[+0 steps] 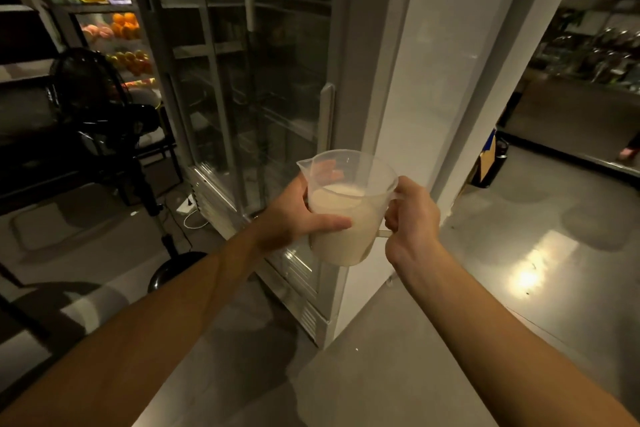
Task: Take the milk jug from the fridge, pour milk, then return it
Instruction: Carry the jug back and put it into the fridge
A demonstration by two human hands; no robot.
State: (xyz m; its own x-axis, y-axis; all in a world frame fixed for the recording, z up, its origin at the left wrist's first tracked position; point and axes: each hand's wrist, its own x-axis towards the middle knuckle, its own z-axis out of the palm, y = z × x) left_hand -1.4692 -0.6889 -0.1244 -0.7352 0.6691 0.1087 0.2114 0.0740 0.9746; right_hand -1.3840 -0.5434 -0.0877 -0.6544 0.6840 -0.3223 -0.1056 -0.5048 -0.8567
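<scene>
A clear plastic milk jug [346, 218], roughly two thirds full of milk, is held upright in front of me with its spout pointing left. My left hand [294, 215] wraps around the jug's body from the left. My right hand [412, 215] grips its handle on the right. Right behind the jug stands the glass-door fridge [263, 80], dark inside, with its doors closed and a vertical door handle [326, 114] just above the jug.
A black standing fan [100, 114] stands to the left on the floor, its base [173, 270] near my left forearm. Shelves with oranges [126, 24] are at the far left. A white pillar [433, 62] flanks the fridge. Open floor and a counter [571, 114] lie to the right.
</scene>
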